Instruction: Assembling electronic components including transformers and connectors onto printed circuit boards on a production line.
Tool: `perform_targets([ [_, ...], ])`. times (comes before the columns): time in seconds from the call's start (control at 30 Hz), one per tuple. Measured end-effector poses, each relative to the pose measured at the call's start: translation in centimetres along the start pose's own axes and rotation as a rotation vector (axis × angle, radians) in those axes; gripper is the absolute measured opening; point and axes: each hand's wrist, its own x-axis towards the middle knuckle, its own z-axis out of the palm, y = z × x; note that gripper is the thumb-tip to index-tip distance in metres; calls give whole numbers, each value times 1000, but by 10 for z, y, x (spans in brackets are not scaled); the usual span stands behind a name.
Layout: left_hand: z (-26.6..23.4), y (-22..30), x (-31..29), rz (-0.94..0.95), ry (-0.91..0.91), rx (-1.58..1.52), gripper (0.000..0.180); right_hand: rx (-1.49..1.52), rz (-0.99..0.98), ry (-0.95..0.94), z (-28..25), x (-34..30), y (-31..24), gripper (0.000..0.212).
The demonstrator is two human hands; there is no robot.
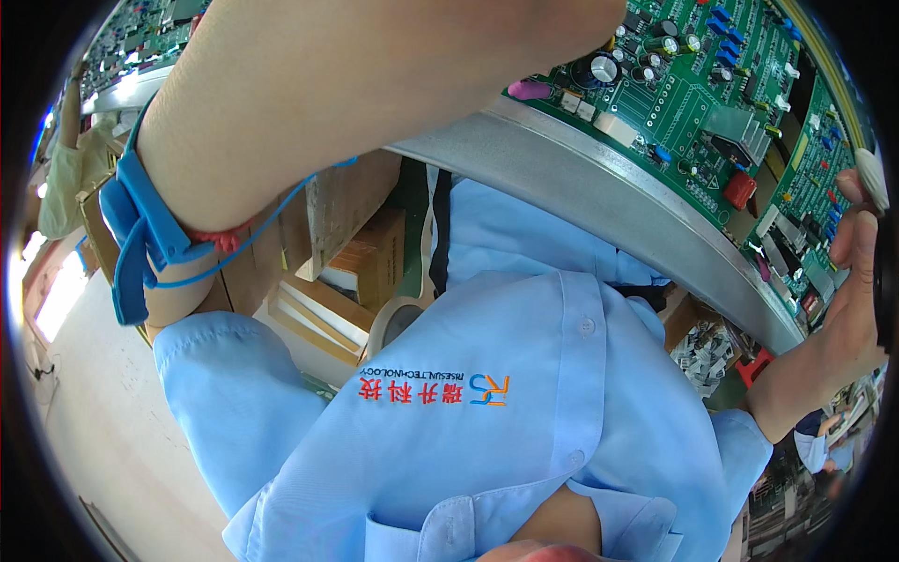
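My left hand point(576, 26) reaches over a green circuit board point(682, 112) at the top, and the upper edge cuts off its fingers. A blue wrist strap point(150, 229) with a blue cord circles that arm. Below the hand, a pink part point(531, 90) and a large black capacitor point(596, 69) sit along the board's near edge. At the far right, my right hand point(850, 258) is beside a second green board point(815, 201), its fingers curled. Against its fingertips is a white ribbed piece point(872, 178); whether it is held or worn cannot be made out.
A grey metal rail point(599, 173) runs along the near side of the boards. Cardboard boxes point(375, 258) stand below at left. A box of small silvery pieces point(707, 356) and a red stool point(755, 367) are below at right. Other people point(75, 178) appear at both sides.
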Motion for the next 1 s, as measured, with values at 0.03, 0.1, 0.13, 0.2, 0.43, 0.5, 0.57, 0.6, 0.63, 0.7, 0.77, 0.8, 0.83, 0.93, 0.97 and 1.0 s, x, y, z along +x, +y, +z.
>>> perform_targets([
  [0.03,-1,1,1,-13,-36,2,17,-4,4,1,10,4,-3,28],
  [0.1,-4,2,4,-40,-109,7,18,-10,11,4,4,1,0,28],
  [0.13,-6,3,5,-56,-147,12,18,-11,13,5,7,2,0,27],
  [0.2,-12,6,7,-86,-224,22,19,-11,17,8,6,2,3,27],
  [0.43,-34,16,14,-182,-495,66,22,-13,29,29,12,1,-1,25],
  [0.5,-37,17,21,-183,-564,74,23,-36,43,51,-16,-11,11,24],
  [0.57,-47,26,46,-152,-611,109,24,-86,37,103,-36,-20,3,24],
  [0.6,-57,35,47,-122,-597,139,24,-104,16,136,-48,-28,-8,24],
  [0.63,-37,27,36,-137,-462,96,25,-193,89,211,-56,-40,-8,24],
  [0.7,-25,20,33,-297,-328,-24,29,-565,346,274,-126,-99,-6,32],
  [0.77,-40,24,38,-300,-272,59,27,-637,436,541,-139,-137,-16,29],
  [0.8,-53,22,27,-402,-292,109,27,-649,478,755,-146,-155,-18,26],
  [0.83,-56,15,23,-445,-276,36,27,-706,545,816,-154,-181,-24,26],
  [0.93,-77,2,14,-566,-197,122,26,-905,700,883,-181,-268,-38,26],
  [0.97,-73,-5,19,-592,-176,39,28,-1110,828,822,-188,-301,-47,25],
  [1.0,-71,-8,25,-632,-159,-26,29,-1288,949,748,-189,-329,-54,25],
])
